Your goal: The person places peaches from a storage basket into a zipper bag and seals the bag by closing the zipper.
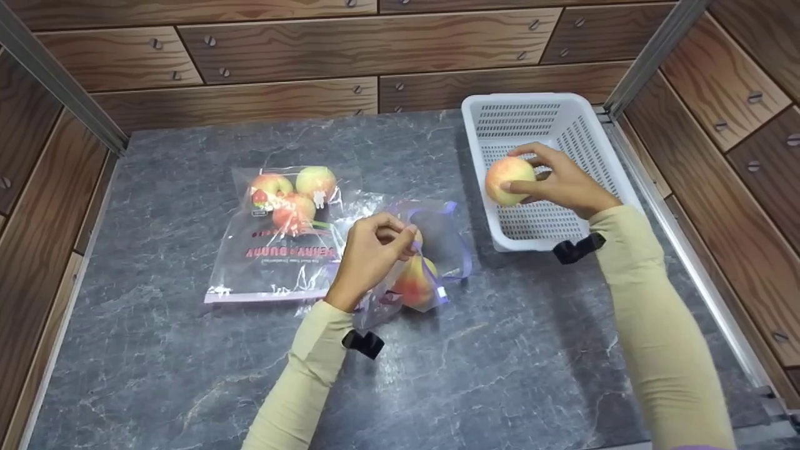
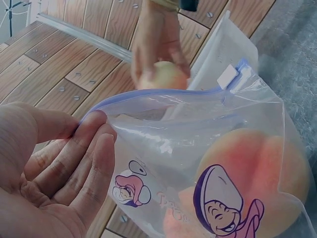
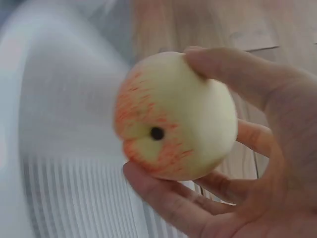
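Observation:
My right hand [image 1: 556,181] grips a yellow and red peach [image 1: 507,181] above the left side of a white plastic basket [image 1: 600,144]. The right wrist view shows the peach [image 3: 173,119] between thumb and fingers, a small dark hole facing the camera. With my left hand [image 1: 375,256] I pinch the purple-edged rim of a clear zip bag [image 1: 447,231]. Its mouth gapes, and a white slider [image 2: 228,77] sits on the zip strip. Inside it lies fruit, one peach [image 2: 257,168] plainly seen through the film with another partly hidden behind a printed cartoon figure.
Left of my left hand, a second clear zip bag [image 1: 231,269] lies flat with three peaches [image 1: 292,212] at its far end. The grey marbled tabletop [image 1: 187,369] is bounded by wood-patterned walls [image 1: 281,50]. The basket stands near the right wall.

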Demonstrator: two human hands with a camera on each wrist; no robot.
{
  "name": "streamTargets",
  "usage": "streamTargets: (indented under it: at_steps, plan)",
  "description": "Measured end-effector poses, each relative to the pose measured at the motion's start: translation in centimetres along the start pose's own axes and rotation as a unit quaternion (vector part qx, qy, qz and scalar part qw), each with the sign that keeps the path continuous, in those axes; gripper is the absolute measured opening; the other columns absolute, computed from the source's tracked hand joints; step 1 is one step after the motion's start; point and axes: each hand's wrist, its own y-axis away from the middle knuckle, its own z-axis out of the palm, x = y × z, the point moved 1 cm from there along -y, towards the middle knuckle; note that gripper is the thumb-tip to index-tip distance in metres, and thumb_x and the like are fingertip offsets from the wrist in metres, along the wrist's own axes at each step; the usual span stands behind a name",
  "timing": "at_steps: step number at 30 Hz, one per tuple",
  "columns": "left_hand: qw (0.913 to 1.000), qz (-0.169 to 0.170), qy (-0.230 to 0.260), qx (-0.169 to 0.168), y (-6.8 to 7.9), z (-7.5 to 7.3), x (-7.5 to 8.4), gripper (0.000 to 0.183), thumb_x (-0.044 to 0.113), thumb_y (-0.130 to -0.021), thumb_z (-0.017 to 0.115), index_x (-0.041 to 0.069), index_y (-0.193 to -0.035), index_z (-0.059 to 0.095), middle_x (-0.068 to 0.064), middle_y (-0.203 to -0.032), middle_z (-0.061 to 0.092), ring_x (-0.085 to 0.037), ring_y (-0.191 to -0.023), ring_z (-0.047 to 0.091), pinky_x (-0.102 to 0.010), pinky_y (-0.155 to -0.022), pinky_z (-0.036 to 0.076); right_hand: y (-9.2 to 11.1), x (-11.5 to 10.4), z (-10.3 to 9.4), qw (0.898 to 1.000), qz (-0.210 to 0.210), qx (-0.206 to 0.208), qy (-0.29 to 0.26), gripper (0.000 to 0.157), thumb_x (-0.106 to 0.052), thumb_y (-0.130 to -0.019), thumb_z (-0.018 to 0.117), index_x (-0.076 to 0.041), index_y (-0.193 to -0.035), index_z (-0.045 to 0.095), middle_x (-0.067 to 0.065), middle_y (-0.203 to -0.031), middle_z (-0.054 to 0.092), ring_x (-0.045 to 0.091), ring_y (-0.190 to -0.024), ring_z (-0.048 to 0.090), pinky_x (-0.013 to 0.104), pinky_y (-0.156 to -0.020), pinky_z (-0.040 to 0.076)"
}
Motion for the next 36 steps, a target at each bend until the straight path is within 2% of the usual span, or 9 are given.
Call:
streamTargets:
  at_steps: [4,11,16,20,24,28,36]
  plan:
    - [1.0000,-0.002,0.004,0.004,0.1,0.0,0.0,0.014,0.003,-0.095,0.070,-0.006,-0.085,0.067,-0.020,-0.073,0.071,-0.037,-0.065,0.071,-0.042,-0.060,0.061,0.9,-0.6,1.7,0.995,-0.029,-0.006,-0.100,0.058,-0.012,-0.088,0.080,-0.008,-0.139,0.053,0.022,-0.130,0.053,0.030,-0.106,0.065,0.044,-0.082,0.061]
    - [0.9999,0.008,0.010,0.002,0.1,-0.1,0.1,0.015,0.005,-0.095,0.070,-0.005,-0.083,0.066,-0.017,-0.072,0.071,-0.031,-0.064,0.071,-0.037,-0.060,0.062,2.1,-1.7,5.4,0.979,-0.082,-0.045,-0.180,0.058,-0.001,-0.087,0.077,-0.008,-0.139,0.053,0.020,-0.136,0.050,0.034,-0.114,0.061,0.041,-0.088,0.059]
    - [0.9999,0.005,0.010,0.003,0.2,-0.2,0.3,0.014,0.004,-0.095,0.069,-0.005,-0.085,0.066,-0.018,-0.073,0.070,-0.034,-0.064,0.071,-0.038,-0.060,0.062,2.5,-1.8,8.1,0.974,-0.121,-0.078,-0.178,0.063,0.006,-0.080,0.079,-0.002,-0.137,0.054,0.015,-0.138,0.055,0.035,-0.122,0.056,0.042,-0.099,0.051]
    - [1.0000,0.002,0.006,-0.004,0.1,-0.2,0.3,0.013,0.004,-0.095,0.068,-0.006,-0.087,0.065,-0.019,-0.075,0.070,-0.034,-0.065,0.071,-0.038,-0.061,0.062,2.9,-1.4,9.6,0.970,-0.109,-0.108,-0.189,0.061,0.005,-0.080,0.079,0.000,-0.136,0.054,0.015,-0.137,0.057,0.033,-0.124,0.055,0.043,-0.100,0.051]
    - [1.0000,0.000,-0.005,-0.007,0.0,-0.2,0.3,0.013,0.004,-0.096,0.067,-0.005,-0.087,0.065,-0.017,-0.076,0.070,-0.029,-0.065,0.071,-0.036,-0.062,0.062,3.2,-0.7,10.5,0.968,-0.090,-0.119,-0.203,0.061,0.003,-0.082,0.078,0.001,-0.138,0.052,0.015,-0.138,0.057,0.032,-0.126,0.055,0.042,-0.103,0.049]
    - [0.9999,0.000,-0.012,-0.010,0.0,-0.2,0.2,0.012,0.005,-0.096,0.068,-0.004,-0.089,0.065,-0.015,-0.077,0.071,-0.025,-0.065,0.071,-0.034,-0.063,0.062,3.3,0.0,11.0,0.973,-0.078,-0.113,-0.185,0.062,0.000,-0.082,0.081,-0.002,-0.138,0.054,0.013,-0.138,0.057,0.030,-0.125,0.056,0.042,-0.102,0.049]
    - [0.9998,0.001,-0.008,-0.020,0.0,0.1,0.3,0.011,0.004,-0.097,0.066,-0.004,-0.089,0.065,-0.014,-0.076,0.071,-0.024,-0.065,0.071,-0.036,-0.064,0.062,3.2,1.1,12.5,0.987,-0.035,-0.077,-0.138,0.068,-0.005,-0.079,0.084,0.004,-0.138,0.051,0.018,-0.133,0.058,0.032,-0.113,0.063,0.036,-0.085,0.059]
